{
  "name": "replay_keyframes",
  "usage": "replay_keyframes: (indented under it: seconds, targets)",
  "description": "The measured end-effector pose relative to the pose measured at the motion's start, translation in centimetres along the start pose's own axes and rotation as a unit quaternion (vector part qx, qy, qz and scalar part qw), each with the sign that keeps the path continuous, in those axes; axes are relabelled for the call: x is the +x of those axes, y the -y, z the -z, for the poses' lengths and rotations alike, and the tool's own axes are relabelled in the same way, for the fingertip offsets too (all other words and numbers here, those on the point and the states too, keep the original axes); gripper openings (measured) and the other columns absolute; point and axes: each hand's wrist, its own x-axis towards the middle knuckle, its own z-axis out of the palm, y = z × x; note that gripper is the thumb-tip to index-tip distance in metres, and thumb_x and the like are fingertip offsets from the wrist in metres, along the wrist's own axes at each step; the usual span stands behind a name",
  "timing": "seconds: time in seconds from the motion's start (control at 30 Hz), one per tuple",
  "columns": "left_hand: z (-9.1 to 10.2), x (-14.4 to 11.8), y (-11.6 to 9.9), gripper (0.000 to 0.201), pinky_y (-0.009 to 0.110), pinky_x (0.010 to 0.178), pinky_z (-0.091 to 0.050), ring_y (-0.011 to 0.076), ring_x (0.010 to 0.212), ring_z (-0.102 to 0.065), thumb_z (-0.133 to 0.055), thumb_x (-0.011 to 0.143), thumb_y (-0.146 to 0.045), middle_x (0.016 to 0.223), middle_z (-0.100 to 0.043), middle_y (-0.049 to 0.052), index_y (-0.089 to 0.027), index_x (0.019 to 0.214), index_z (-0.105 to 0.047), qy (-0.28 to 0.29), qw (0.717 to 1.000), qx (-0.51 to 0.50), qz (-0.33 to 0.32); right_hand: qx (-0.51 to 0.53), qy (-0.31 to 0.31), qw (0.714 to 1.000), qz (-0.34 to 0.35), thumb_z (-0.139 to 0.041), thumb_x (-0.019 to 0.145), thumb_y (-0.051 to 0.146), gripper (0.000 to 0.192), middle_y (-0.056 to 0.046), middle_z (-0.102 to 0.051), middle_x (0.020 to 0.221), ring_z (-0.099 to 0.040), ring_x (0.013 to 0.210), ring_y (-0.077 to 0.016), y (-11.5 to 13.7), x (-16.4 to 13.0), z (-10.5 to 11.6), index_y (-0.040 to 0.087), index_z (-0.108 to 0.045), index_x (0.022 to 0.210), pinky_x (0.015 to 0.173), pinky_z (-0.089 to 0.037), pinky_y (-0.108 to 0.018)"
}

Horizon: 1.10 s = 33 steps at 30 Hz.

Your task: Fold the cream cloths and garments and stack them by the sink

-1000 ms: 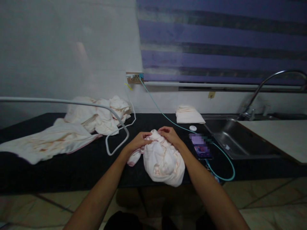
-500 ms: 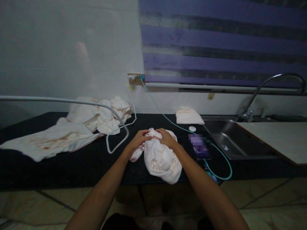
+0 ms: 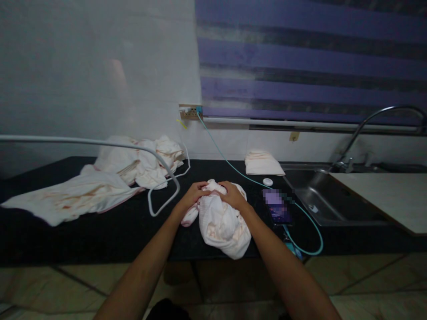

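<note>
- We have both hands on a bunched white cloth (image 3: 223, 222) that sits at the near edge of the dark worktop (image 3: 100, 231), its lower bulge hanging slightly over that edge.
- Our left hand (image 3: 193, 194) and right hand (image 3: 232, 194) meet at the far, top end of the bundle, almost touching each other; we judge this grip gathers the loose end so the rest stays bundled beneath.
- The fingers of both hands are curled closed on the fabric, pinching folds of it; the cloth lies under and just near of the fingertips, with a small pink-edged flap poking out to the left below the left hand.
- To the right, close beside the bundle, a phone (image 3: 278, 209) lies flat with a teal cable (image 3: 310, 222) looping from it up to a wall socket (image 3: 188, 111).
- Far left, a heap of similar cloths (image 3: 140, 162) and a spread one (image 3: 66, 198) lie well apart from us; a folded cloth (image 3: 263, 162) rests far right, beside the sink (image 3: 320, 195).
</note>
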Motion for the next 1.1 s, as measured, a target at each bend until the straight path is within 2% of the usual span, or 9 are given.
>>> replay_keyframes:
  seconds: [0.13, 0.27, 0.47, 0.57, 0.9, 1.0, 1.03, 1.1]
  targets:
    - [-0.1, -0.8, 0.0, 0.051, 0.029, 0.079, -0.05, 0.0223, 0.088, -0.066, -0.085, 0.063, -0.038, 0.099, -0.076, 0.008, -0.011, 0.106, -0.077, 0.005, 1.0, -0.015, -0.003, -0.01, -0.009, 1.0, -0.008, -0.07, 0.091, 0.036, 0.035, -0.01, -0.07, 0.118, -0.063, 0.111, -0.025, 0.4, -0.5, -0.1, 0.019, -0.069, 0.123, 0.102, -0.047, -0.041]
    - [-0.2, -1.2, 0.1, 0.061, 0.033, 0.083, -0.054, 0.0267, 0.095, -0.067, -0.089, 0.06, -0.049, 0.103, -0.076, 0.01, -0.011, 0.106, -0.078, -0.001, 1.0, 0.03, -0.001, -0.014, -0.02, 0.999, -0.024, -0.068, 0.091, 0.029, 0.032, -0.008, -0.07, 0.116, -0.064, 0.11, -0.0243, 0.8, -1.1, -0.5, 0.02, -0.068, 0.122, 0.101, -0.049, -0.041]
    - [-0.3, -1.3, 0.7, 0.073, 0.037, 0.088, -0.055, 0.0297, 0.102, -0.068, -0.085, 0.065, -0.058, 0.112, -0.076, 0.013, -0.009, 0.117, -0.074, -0.011, 0.998, 0.058, 0.001, -0.013, -0.036, 0.999, -0.021, -0.071, 0.09, 0.032, 0.034, -0.009, -0.07, 0.114, -0.064, 0.11, -0.0241, 1.3, -1.6, -0.7, 0.018, -0.069, 0.121, 0.1, -0.05, -0.04]
    - [-0.4, -1.4, 0.8, 0.073, 0.036, 0.085, -0.055, 0.0292, 0.1, -0.068, -0.083, 0.068, -0.06, 0.112, -0.076, 0.014, -0.008, 0.119, -0.073, 0.005, 0.999, 0.047, -0.001, -0.011, -0.039, 0.999, -0.016, -0.071, 0.091, 0.037, 0.035, -0.009, -0.071, 0.113, -0.065, 0.107, -0.0232, 1.4, -1.8, -0.5, 0.017, -0.069, 0.12, 0.098, -0.05, -0.038]
    - [-0.6, -1.6, 0.3, 0.062, 0.037, 0.09, -0.055, 0.0291, 0.103, -0.068, -0.077, 0.079, -0.058, 0.114, -0.075, 0.012, -0.011, 0.119, -0.073, 0.038, 0.995, 0.071, -0.053, -0.016, -0.028, 0.999, -0.011, -0.069, 0.093, 0.041, 0.037, -0.01, -0.072, 0.117, -0.066, 0.109, -0.0221, 1.6, -1.8, 0.0, 0.017, -0.07, 0.122, 0.099, -0.049, -0.035]
    - [-0.4, -1.2, 0.7, 0.054, 0.04, 0.097, -0.054, 0.0286, 0.105, -0.068, -0.066, 0.088, -0.055, 0.114, -0.074, 0.013, -0.011, 0.118, -0.071, 0.005, 0.987, 0.139, -0.087, -0.072, -0.044, 0.996, -0.022, -0.059, 0.099, 0.039, 0.037, -0.012, -0.071, 0.123, -0.064, 0.115, -0.0225, 1.7, -1.8, 0.4, 0.016, -0.068, 0.127, 0.105, -0.046, -0.036]
    - [-0.3, -1.1, 0.9, 0.051, 0.042, 0.1, -0.053, 0.0285, 0.106, -0.067, -0.062, 0.091, -0.052, 0.115, -0.074, 0.014, -0.01, 0.119, -0.07, -0.026, 0.98, 0.171, -0.096, -0.11, -0.048, 0.992, -0.043, -0.056, 0.1, 0.038, 0.038, -0.013, -0.07, 0.125, -0.062, 0.118, -0.0236, 1.7, -1.8, 0.6, 0.015, -0.067, 0.128, 0.107, -0.044, -0.037]
    - [0.4, -0.7, 1.2, 0.044, 0.045, 0.106, -0.05, 0.0284, 0.11, -0.066, -0.055, 0.094, -0.043, 0.12, -0.071, 0.015, -0.011, 0.122, -0.067, -0.124, 0.962, 0.224, -0.099, -0.195, -0.045, 0.974, -0.103, -0.053, 0.101, 0.037, 0.039, -0.015, -0.069, 0.128, -0.059, 0.124, -0.0273, 1.7, -2.0, 0.9, 0.015, -0.067, 0.13, 0.111, -0.04, -0.041]
